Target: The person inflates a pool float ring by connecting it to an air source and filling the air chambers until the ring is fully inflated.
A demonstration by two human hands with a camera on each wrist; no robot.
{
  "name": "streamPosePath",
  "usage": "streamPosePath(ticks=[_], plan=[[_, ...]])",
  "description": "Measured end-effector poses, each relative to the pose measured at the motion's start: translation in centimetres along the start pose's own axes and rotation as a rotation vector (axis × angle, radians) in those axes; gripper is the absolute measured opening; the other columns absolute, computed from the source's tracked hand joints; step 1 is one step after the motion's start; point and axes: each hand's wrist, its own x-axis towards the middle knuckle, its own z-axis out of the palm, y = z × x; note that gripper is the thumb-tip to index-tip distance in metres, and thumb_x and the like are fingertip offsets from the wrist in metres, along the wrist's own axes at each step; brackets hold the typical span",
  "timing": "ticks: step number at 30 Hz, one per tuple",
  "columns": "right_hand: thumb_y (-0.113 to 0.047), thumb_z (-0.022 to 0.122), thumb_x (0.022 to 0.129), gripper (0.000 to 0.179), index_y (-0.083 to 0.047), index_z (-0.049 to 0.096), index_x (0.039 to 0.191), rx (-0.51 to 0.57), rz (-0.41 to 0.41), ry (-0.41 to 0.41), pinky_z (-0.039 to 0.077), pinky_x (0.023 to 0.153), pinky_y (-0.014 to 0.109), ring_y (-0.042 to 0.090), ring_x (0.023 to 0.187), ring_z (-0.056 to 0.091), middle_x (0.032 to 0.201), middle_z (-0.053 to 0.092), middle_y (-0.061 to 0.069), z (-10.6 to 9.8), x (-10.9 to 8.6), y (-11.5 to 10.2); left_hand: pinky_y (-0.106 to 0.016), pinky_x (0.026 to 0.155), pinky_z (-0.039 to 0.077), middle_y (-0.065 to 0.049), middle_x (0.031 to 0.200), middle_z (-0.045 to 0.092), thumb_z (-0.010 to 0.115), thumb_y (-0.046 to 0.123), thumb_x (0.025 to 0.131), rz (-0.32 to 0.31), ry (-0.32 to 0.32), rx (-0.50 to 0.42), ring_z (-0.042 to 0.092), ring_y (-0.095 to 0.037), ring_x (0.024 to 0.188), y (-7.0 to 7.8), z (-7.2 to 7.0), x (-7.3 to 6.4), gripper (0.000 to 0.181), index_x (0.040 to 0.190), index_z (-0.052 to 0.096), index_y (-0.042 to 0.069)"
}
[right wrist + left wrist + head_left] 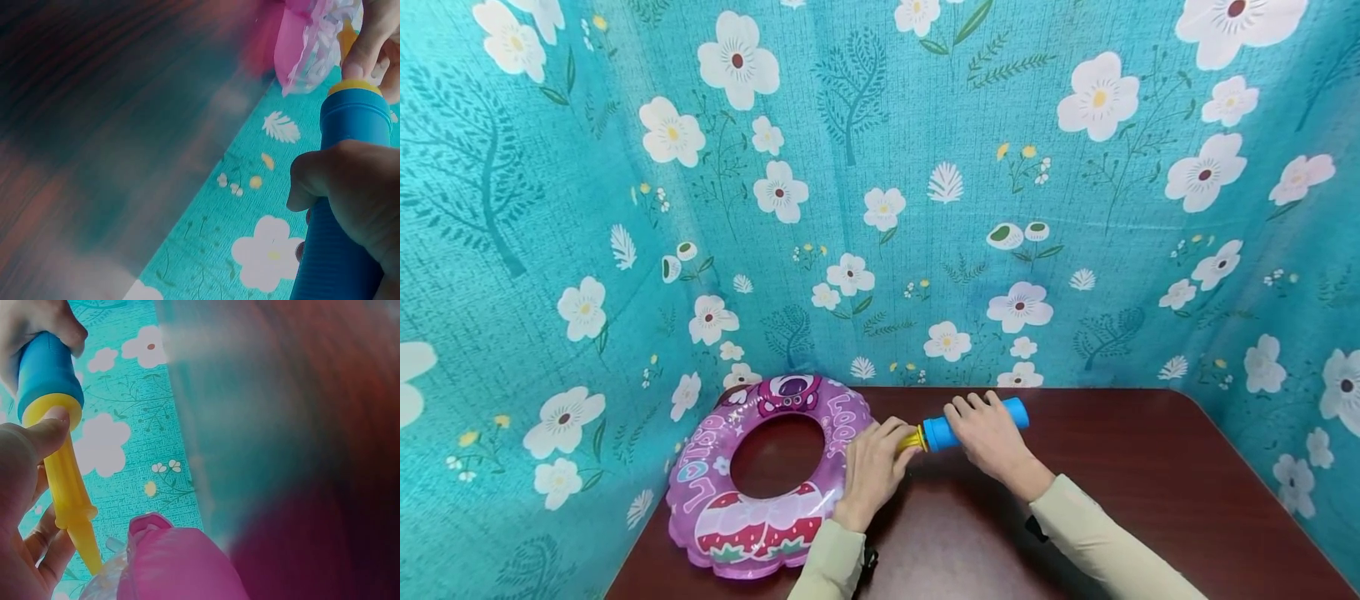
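Observation:
A blue hand pump (942, 433) with a yellow nozzle (70, 481) is held slightly above the table, its nozzle pointing left. My right hand (989, 433) grips the blue barrel (340, 244) from above. With thumb and fingers, my left hand (876, 463) holds the yellow nozzle close to the barrel. Left of it lies a purple inflatable swim ring (688, 479), printed with strawberries and letters. In the left wrist view the nozzle's tip is right by the ring's clear edge (103, 584); whether it sits in a valve I cannot tell.
The dark red-brown table (1150, 483) stretches to the right and front. Behind and on both sides hangs a teal curtain (925, 275) with white flowers, meeting the table's back edge.

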Motion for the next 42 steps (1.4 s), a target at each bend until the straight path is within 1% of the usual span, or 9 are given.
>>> streamPosePath(ticks=[8,12,17,21,24,28,32,38,42], plan=[[-0.034,0.103,0.064,0.064,-0.009,0.063,0.107,0.003,0.02,-0.033,0.052,0.077,0.045,0.029,0.09,0.066,0.103,0.07,0.01,0.1,-0.7,0.7,-0.025,0.064,0.051,0.013,0.109,0.073,0.079,0.043,0.095,0.015,-0.01,0.013,0.061,-0.011,0.078,-0.1,0.3,0.1,0.026,0.114,0.08,0.026],[-0.033,0.104,0.064,0.066,-0.008,0.062,0.108,-0.006,0.044,-0.054,0.055,0.081,0.048,0.03,0.094,0.067,0.106,0.071,0.01,-0.1,-1.8,2.4,-0.026,0.061,0.05,0.012,0.106,0.073,0.081,0.041,0.095,0.035,0.011,0.033,0.061,-0.012,0.076,-0.3,0.3,0.0,0.024,0.112,0.081,0.026],[-0.024,0.103,0.064,0.062,-0.006,0.06,0.106,-0.01,0.063,-0.024,0.056,0.082,0.053,0.033,0.097,0.068,0.107,0.072,0.012,-0.8,-3.4,5.2,-0.026,0.06,0.049,0.011,0.104,0.073,0.083,0.039,0.092,0.044,0.032,0.023,0.06,-0.013,0.074,-0.4,0.1,0.0,0.023,0.11,0.081,0.024],[-0.019,0.103,0.061,0.063,-0.005,0.06,0.105,-0.032,0.075,0.002,0.053,0.081,0.053,0.035,0.095,0.065,0.106,0.071,0.015,-1.3,-4.5,7.0,-0.025,0.06,0.049,0.011,0.103,0.073,0.083,0.039,0.092,0.033,0.025,0.02,0.06,-0.012,0.074,-0.3,0.1,0.0,0.023,0.11,0.081,0.024],[-0.019,0.103,0.061,0.063,-0.004,0.06,0.105,-0.048,0.069,0.015,0.053,0.081,0.053,0.035,0.095,0.065,0.106,0.071,0.016,-1.3,-4.9,7.5,-0.024,0.06,0.048,0.012,0.104,0.073,0.083,0.041,0.093,0.023,0.014,0.022,0.06,-0.012,0.074,-0.2,0.1,0.0,0.024,0.111,0.08,0.025],[-0.019,0.101,0.065,0.056,-0.004,0.061,0.102,-0.051,0.042,0.043,0.054,0.08,0.053,0.035,0.094,0.067,0.105,0.073,0.016,-1.1,-4.6,6.8,-0.024,0.06,0.048,0.012,0.104,0.074,0.084,0.041,0.091,0.022,0.016,0.013,0.06,-0.012,0.074,0.0,0.2,-0.1,0.025,0.111,0.081,0.025],[-0.021,0.102,0.065,0.056,-0.005,0.061,0.1,-0.047,0.017,0.056,0.056,0.081,0.053,0.033,0.094,0.069,0.102,0.072,0.014,-0.9,-3.6,5.4,-0.024,0.06,0.049,0.011,0.103,0.074,0.086,0.039,0.09,0.026,0.034,-0.004,0.061,-0.012,0.073,0.0,0.3,0.0,0.025,0.11,0.081,0.024],[-0.026,0.105,0.061,0.062,-0.006,0.063,0.101,-0.038,0.006,0.044,0.058,0.083,0.052,0.031,0.092,0.068,0.1,0.071,0.011,-0.7,-1.5,2.8,-0.024,0.062,0.05,0.011,0.105,0.075,0.083,0.04,0.092,0.007,0.029,-0.016,0.061,-0.011,0.075,0.0,0.3,0.1,0.025,0.111,0.081,0.023],[-0.027,0.104,0.064,0.058,-0.007,0.064,0.101,-0.023,0.0,0.017,0.057,0.084,0.051,0.031,0.092,0.067,0.1,0.07,0.011,-0.7,-0.4,1.2,-0.024,0.064,0.052,0.011,0.107,0.075,0.081,0.042,0.094,-0.018,0.009,-0.025,0.061,-0.011,0.076,0.1,0.2,0.1,0.026,0.112,0.081,0.024]])
